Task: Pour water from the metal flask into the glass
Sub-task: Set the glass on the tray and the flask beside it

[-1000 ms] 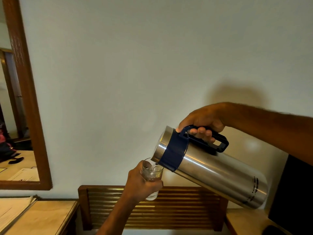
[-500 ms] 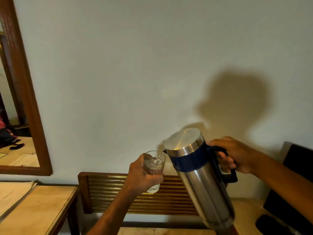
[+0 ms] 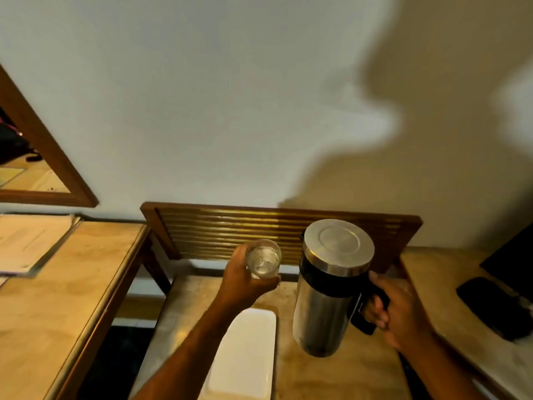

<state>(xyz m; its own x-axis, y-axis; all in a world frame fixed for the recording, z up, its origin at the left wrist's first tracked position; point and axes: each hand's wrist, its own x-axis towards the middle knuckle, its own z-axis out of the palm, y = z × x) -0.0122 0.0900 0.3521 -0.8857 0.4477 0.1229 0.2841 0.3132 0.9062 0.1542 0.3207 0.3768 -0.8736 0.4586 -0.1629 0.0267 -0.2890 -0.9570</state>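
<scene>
A pale wall [image 3: 230,96] filled the upper view, crossed by a large shadow on its right side. Below it, a wooden table [image 3: 317,370] stood against a slatted wooden panel [image 3: 230,229], with a second table [image 3: 57,298] to the left carrying papers [image 3: 26,243] under a framed mirror [image 3: 57,157]. A white tray [image 3: 245,356] lay on the middle table.

The flask [image 3: 328,295] was upright, held above the table just right of the tray, its lid on. The right hand [image 3: 401,310] was closed around the flask's dark handle. The left hand [image 3: 245,281] was wrapped around the glass [image 3: 263,261], held in the air left of the flask, near but apart from it. The glass was upright with water inside. A dark object [image 3: 496,304] lay at the far right; too blurred to identify.
</scene>
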